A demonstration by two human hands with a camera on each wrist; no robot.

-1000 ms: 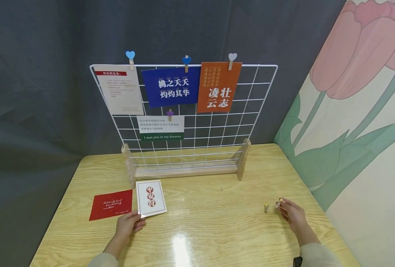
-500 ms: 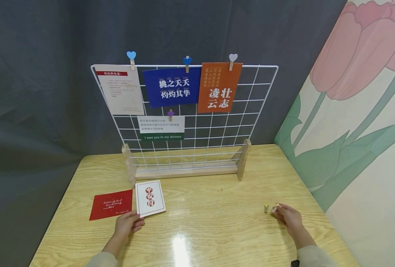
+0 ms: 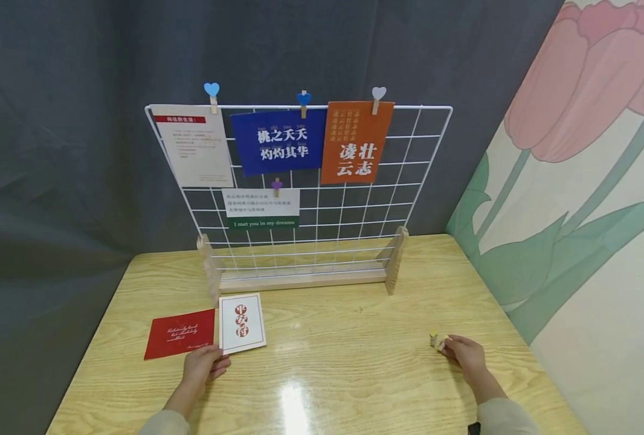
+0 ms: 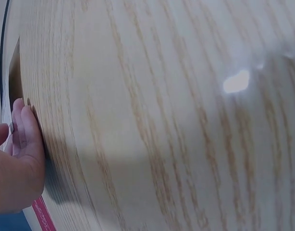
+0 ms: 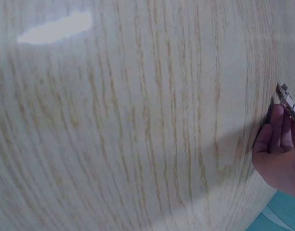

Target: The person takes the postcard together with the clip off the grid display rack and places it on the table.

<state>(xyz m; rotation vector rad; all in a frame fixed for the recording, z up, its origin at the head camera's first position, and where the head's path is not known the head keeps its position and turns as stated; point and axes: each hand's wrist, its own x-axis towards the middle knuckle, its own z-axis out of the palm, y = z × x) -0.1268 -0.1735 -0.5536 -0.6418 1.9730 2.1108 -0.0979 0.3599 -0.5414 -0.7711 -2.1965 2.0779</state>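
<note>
My left hand (image 3: 199, 366) pinches the lower left corner of a white card (image 3: 243, 326) with red round characters. The card lies low over the table, in front of the rack's left foot. In the left wrist view, the thumb and fingers of the left hand (image 4: 25, 144) close on the card's edge at the far left. On the right, my right hand (image 3: 466, 357) pinches a small wooden clothespin (image 3: 444, 343) with a pale yellow top. A second clothespin (image 3: 433, 336), yellow-topped, lies right beside it on the table. The right wrist view shows the right hand's (image 5: 277, 149) fingertips at the pins.
A white wire grid rack (image 3: 349, 211) on wooden feet stands at the back. Clothespins hold a cream card (image 3: 194, 145), a blue card (image 3: 278, 142), an orange card (image 3: 357, 142) and a white-green card (image 3: 262, 208) on it. A red card (image 3: 179, 332) lies at left.
My right hand has moved left with its clothespin, up to the one lying on the table. The left hand and the white card have shifted slightly left.
</note>
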